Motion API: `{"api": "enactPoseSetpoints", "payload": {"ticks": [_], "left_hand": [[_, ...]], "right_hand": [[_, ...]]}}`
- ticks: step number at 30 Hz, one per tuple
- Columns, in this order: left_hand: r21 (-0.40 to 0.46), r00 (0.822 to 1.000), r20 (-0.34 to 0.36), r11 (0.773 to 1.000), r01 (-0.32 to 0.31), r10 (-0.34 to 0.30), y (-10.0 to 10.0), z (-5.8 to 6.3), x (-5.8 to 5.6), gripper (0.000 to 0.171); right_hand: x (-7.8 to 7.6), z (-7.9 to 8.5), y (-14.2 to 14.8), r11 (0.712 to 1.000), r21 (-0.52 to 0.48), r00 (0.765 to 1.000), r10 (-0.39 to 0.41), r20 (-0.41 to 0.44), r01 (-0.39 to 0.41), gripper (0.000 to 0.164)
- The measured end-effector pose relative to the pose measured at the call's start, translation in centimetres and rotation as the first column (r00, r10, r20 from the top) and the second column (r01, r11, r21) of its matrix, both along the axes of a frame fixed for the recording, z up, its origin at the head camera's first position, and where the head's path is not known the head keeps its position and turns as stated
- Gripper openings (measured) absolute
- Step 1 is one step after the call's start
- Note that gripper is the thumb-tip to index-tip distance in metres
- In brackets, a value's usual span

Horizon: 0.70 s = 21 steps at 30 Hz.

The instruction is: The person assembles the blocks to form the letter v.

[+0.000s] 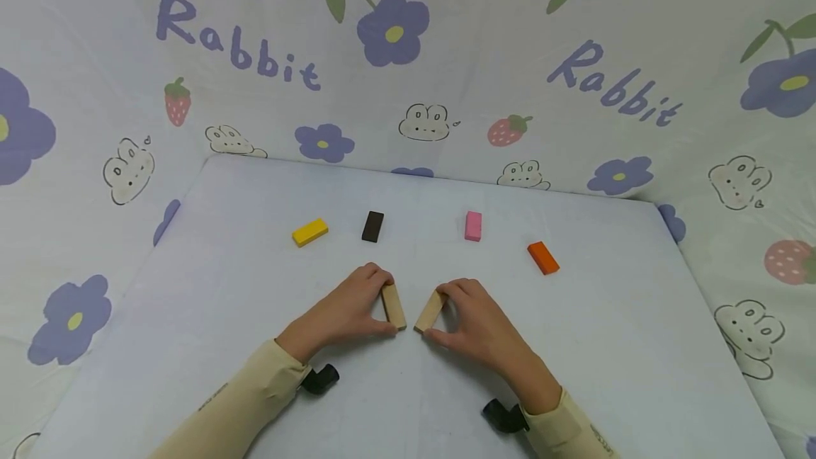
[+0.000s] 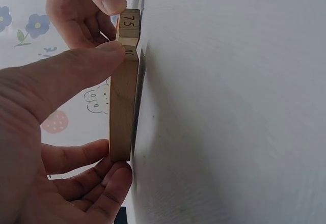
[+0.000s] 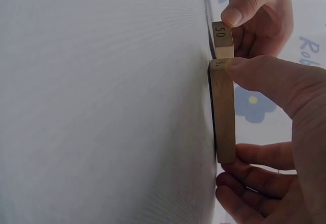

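Observation:
My left hand (image 1: pixel 350 305) pinches a plain wooden block (image 1: pixel 394 307) lengthwise, thumb on the near end and fingertips on the far end. In the left wrist view the same wooden block (image 2: pixel 122 107) lies close along the white surface, a number partly covered by the thumb. Opposite it, my right hand (image 1: pixel 478 321) grips a second wooden block (image 1: pixel 430 312) by its two ends; the right wrist view shows this block (image 3: pixel 223 114) with a number at its thumb end. The two blocks slant toward each other at their near ends, a small gap between them.
Beyond the hands lie a yellow block (image 1: pixel 310 232), a dark brown block (image 1: pixel 372 227), a pink block (image 1: pixel 473 226) and an orange block (image 1: pixel 543 258), spread across the white table (image 1: pixel 223 289). A patterned cloth (image 1: pixel 255 112) hangs behind and along the sides.

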State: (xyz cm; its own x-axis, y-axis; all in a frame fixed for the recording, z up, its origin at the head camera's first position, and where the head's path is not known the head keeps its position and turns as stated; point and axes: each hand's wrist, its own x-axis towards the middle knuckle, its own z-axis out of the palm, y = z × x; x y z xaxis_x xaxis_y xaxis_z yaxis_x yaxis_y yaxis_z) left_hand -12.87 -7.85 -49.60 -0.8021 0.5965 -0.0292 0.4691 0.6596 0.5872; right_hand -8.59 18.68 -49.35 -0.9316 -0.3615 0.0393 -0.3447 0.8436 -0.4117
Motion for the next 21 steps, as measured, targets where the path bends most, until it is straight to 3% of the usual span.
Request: {"api": "enactPoseSetpoints", "payload": {"ticks": [11, 21], "left_hand": [[-0.003, 0.999, -0.031, 1.0, -0.008, 0.008, 0.5, 0.0, -0.04, 0.069], [-0.01, 1.0, -0.018, 1.0, -0.023, 0.023, 0.66, -0.12, -0.03, 0.07]], "right_hand": [[-0.03, 0.07, -0.26, 1.0, -0.001, 1.0, 0.008, -0.02, -0.008, 0.073], [0.03, 0.13, -0.45, 1.0, -0.009, 1.0, -0.006, -0.025, 0.006, 0.073]]}}
